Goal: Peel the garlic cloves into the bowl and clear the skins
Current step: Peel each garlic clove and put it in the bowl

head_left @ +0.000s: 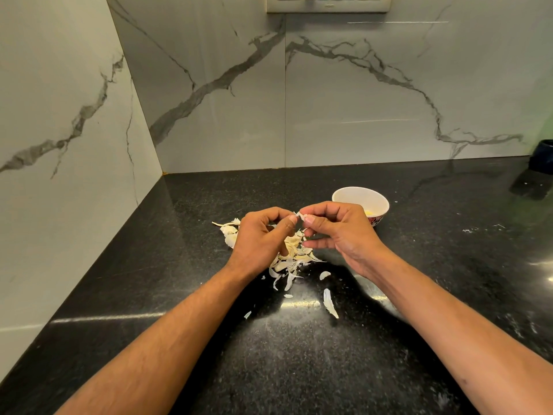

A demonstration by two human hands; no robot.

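Observation:
My left hand (pixel 261 238) and my right hand (pixel 338 232) meet above the black counter, fingers curled, both pinching a small garlic clove (pixel 300 217) with whitish skin showing between the fingertips. Under and between my hands lies a heap of pale garlic skins (pixel 294 254). More skins or cloves (pixel 229 233) lie just left of my left hand. A white bowl (pixel 356 195) with a dark red patterned outside stands behind my right hand, and something yellowish (pixel 368 213) shows inside it.
Loose skin flakes (pixel 330 304) are scattered on the counter (pixel 299 354) nearer me. Marble-look walls close the left side and the back. A dark container (pixel 543 155) stands at the far right edge. A switch plate (pixel 327 3) is on the back wall.

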